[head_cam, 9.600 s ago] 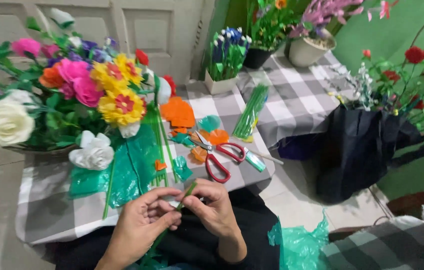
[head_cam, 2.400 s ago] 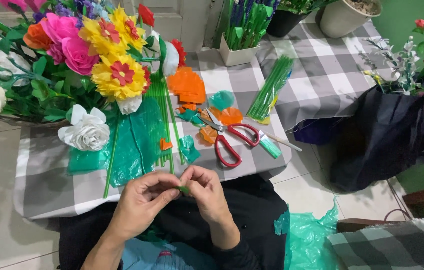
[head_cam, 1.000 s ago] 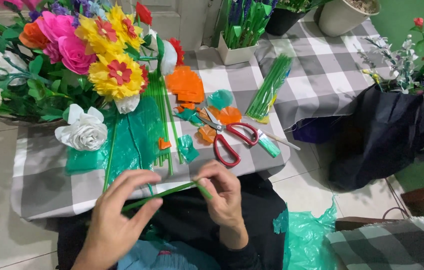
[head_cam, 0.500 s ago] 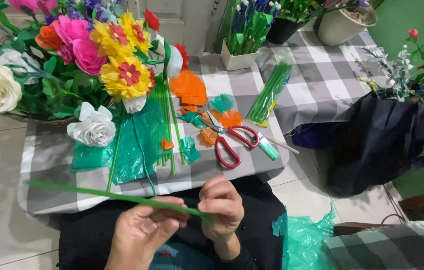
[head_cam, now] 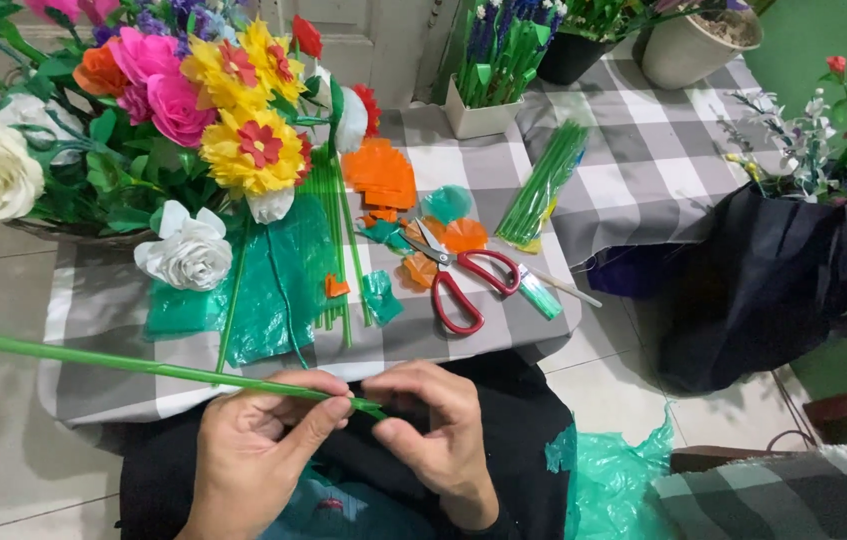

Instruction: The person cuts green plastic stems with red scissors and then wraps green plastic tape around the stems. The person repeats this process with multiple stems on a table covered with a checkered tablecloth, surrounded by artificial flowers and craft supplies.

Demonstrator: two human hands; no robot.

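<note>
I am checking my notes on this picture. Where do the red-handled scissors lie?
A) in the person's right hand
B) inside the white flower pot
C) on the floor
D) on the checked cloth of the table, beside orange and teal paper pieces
D: the red-handled scissors lie on the checked cloth beside the paper pieces, while both hands hold only the green stem.

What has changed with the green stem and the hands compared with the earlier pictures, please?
The long green stem now stretches out to the left; earlier only a short bit showed between the fingers. The left hand has slid along it, while the right hand pinches its end. The red-handled scissors and the flowers stayed put.
</note>
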